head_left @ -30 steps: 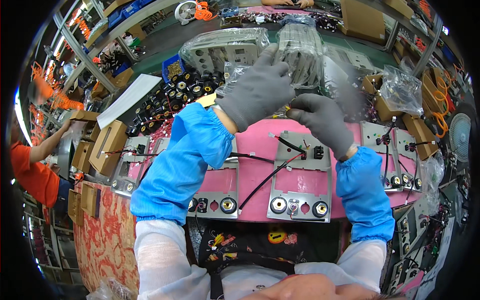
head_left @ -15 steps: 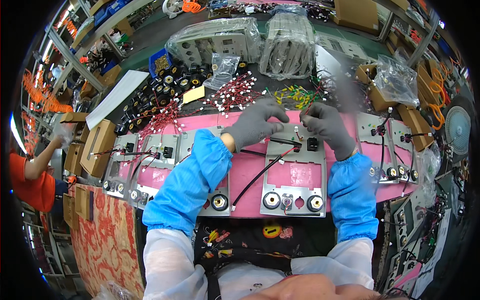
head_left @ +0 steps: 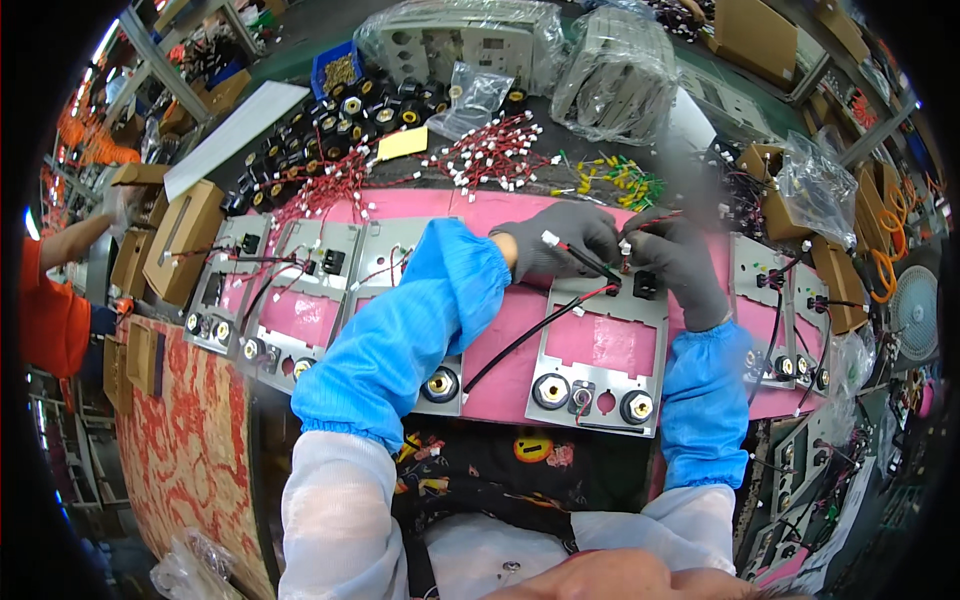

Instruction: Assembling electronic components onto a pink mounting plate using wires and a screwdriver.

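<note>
L hand (head_left: 572, 240) curled nr R hand (head_left: 682, 268) @ far end of panel (head_left: 604, 382).

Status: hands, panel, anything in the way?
Left hand and right hand at far end of grey panel; exact grip unclear. White connector between them. Black cable crosses the panel's left edge.

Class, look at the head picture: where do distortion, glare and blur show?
Head view: the near edge of the pink mat bows with the fisheye, and black fills the corners; glare streaks the plastic-wrapped panel stack; a dark, hazy smear veils the area just right of the yellow-and-green wired parts; the gloved left hand and right hand look fairly sharp.
</note>
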A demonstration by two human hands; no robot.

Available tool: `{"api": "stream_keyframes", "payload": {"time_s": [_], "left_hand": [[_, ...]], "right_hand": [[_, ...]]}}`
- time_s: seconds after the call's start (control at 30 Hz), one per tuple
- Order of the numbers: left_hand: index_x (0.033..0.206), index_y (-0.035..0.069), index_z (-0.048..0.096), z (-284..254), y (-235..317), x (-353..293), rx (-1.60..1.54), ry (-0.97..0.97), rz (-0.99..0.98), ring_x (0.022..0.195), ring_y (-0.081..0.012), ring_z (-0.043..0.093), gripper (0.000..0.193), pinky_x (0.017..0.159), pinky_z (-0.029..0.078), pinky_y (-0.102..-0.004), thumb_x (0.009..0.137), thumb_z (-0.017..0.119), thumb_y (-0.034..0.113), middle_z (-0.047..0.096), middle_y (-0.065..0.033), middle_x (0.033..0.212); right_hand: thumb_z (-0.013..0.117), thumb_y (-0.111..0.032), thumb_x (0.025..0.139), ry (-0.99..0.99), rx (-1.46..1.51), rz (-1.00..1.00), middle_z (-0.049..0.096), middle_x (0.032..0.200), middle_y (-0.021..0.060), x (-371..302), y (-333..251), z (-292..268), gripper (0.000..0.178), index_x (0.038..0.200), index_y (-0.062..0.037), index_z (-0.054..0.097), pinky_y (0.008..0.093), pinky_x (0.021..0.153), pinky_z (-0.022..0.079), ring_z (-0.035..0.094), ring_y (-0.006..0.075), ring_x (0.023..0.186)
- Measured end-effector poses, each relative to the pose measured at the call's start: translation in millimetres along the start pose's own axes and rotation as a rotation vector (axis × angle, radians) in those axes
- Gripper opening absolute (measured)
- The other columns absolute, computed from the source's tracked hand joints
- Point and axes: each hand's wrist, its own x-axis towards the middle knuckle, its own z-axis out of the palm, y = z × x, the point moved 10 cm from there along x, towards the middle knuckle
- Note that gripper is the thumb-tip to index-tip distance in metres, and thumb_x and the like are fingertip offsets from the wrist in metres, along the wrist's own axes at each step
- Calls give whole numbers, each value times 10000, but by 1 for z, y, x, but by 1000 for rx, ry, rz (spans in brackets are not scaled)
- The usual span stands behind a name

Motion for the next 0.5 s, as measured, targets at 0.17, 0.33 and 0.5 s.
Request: {"api": "stream_keyframes", "payload": {"time_s": [0.17,0.33,0.5], "left_hand": [[865,52,703,0,-4,-4,-110,122,-70,1035,-282,601,156,873,491,-369,754,756,148,636,-128,1031],[861,74,710,1,-8,-5,-97,154,-60,1016,-274,602,148,867,489,-363,746,763,150,634,-108,1019],[887,78,709,-1,-8,-5,-89,202,-33,1014,-288,603,154,870,489,-368,750,755,131,632,-115,1010]], "right_hand": [[631,-107,899,42,-27,35,675,892,64,2,13,-6,202,1044,29,669,248,692,513,630,110,761],[631,-107,899,53,-32,66,674,892,63,-1,5,-1,206,1045,32,670,251,701,515,628,109,759],[633,-82,884,38,-45,47,674,885,62,0,6,-4,184,1022,34,670,254,691,508,623,109,760]]}}
